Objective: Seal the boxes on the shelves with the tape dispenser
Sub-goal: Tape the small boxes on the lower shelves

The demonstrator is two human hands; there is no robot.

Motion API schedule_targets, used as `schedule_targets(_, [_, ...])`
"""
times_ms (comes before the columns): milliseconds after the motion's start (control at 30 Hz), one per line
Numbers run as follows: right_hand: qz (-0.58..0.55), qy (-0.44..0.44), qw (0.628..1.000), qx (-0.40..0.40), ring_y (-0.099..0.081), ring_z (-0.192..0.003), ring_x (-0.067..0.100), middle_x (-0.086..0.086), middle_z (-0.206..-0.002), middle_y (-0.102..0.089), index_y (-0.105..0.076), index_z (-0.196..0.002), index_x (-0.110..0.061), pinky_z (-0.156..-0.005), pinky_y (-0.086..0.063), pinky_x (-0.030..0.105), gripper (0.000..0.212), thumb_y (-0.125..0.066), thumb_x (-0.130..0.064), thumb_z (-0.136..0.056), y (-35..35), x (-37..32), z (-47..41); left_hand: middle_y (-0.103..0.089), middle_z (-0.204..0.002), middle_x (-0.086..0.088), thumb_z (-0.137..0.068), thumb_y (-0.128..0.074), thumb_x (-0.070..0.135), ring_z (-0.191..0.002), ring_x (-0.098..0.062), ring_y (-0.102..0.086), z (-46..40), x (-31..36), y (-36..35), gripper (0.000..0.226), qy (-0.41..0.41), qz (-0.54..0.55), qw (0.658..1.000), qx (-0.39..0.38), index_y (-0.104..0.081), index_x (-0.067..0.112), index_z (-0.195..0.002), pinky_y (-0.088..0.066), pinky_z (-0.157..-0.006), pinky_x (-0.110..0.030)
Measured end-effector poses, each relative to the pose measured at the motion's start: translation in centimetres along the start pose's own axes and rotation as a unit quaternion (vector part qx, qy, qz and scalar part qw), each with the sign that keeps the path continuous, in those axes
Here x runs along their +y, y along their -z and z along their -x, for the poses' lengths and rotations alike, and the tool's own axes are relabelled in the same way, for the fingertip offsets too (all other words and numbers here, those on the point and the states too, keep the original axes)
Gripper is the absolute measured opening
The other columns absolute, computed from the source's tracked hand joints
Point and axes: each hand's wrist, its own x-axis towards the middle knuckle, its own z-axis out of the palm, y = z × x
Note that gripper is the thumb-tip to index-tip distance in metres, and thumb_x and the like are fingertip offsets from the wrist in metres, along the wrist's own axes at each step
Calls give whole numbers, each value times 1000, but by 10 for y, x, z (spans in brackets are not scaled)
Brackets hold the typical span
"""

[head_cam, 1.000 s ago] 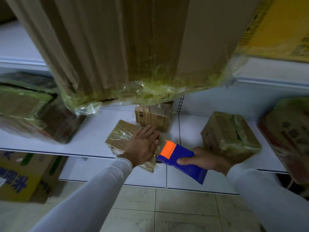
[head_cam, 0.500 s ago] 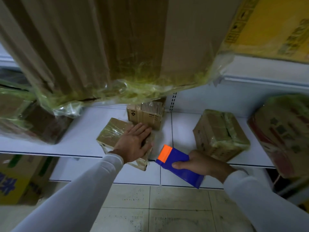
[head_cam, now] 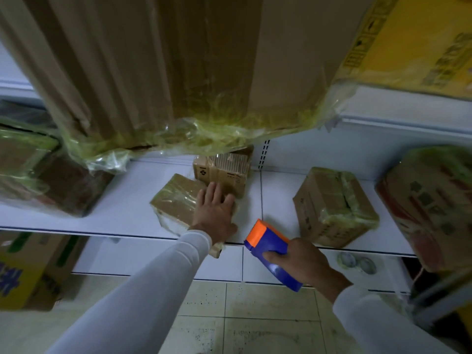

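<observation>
Tape dispenser, a blue plastic block with an orange front end, sits in the right hand, whose fingers curl around its body, thumb along the near side. It is held in the air just in front of the shelf's edge, orange end pointing toward the shelf. Below is a pale tiled floor with dark speckles. Both arms wear smooth white sleeves. The left hand lies flat, fingers straight and slightly spread, on a small flat cardboard box wrapped in shiny clear film, which juts past the front of the white shelf. Just behind it stands a small printed carton. To the right, well apart, a squat brown box is bound in yellowish tape. A large cardboard box with crinkled yellow-green film hangs over the upper shelf.
</observation>
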Motion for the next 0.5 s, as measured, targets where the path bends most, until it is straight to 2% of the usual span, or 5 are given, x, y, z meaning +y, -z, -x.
schedule_targets(100, [-12, 15, 1000, 9, -56, -52, 10, -2, -56, -55, -49, -63, -21, -49, -36, 21, 49, -68, -62, -81, 7, 14, 6, -7, -160, -5, -79, -61, 46, -147, -25, 3, -3, -14, 5, 73, -97, -25, 995, -28, -31, 25, -142, -3, -117, -40])
schedule_targets(167, [-46, 37, 998, -1, -64, -59, 14, -1, -63, -63, -55, -69, -21, -53, -41, 21, 43, -70, -60, -81, 10, 20, 11, -3, -160, -4, -82, -62, 42, -147, -23, 6, 0, -24, 11, 75, -168, -28, 983, -65, -28, 24, -146, 1, -117, -36])
schedule_targets(300, [-104, 67, 992, -35, -71, -69, 20, 6, -76, -72, -64, -83, -16, -66, -54, 36, 40, -74, -55, -80, 19, 21, 21, -3, -161, -5, -87, -60, 31, -148, -20, 5, 16, -33, 12, 72, -269, -17, 960, -78, -25, 21, -149, 6, -117, -28])
schedule_targets(400, [-111, 84, 989, -50, -72, -72, 19, 5, -80, -73, -64, -87, -18, -71, -57, 37, 37, -75, -53, -81, 24, 18, 25, 0, -161, -3, -93, -54, 24, -147, -18, 6, 30, -44, 12, 66, -305, -23, 951, -53, -21, 23, -151, 8, -116, -24])
schedule_targets(500, [-115, 94, 987, -54, -72, -73, 14, 1, -80, -73, -62, -88, -21, -68, -56, 30, 33, -74, -51, -81, 26, 9, 27, 2, -161, -2, -96, -51, 21, -148, -18, 6, 42, -56, 13, 66, -291, -24, 956, -35, -16, 24, -152, 9, -116, -24])
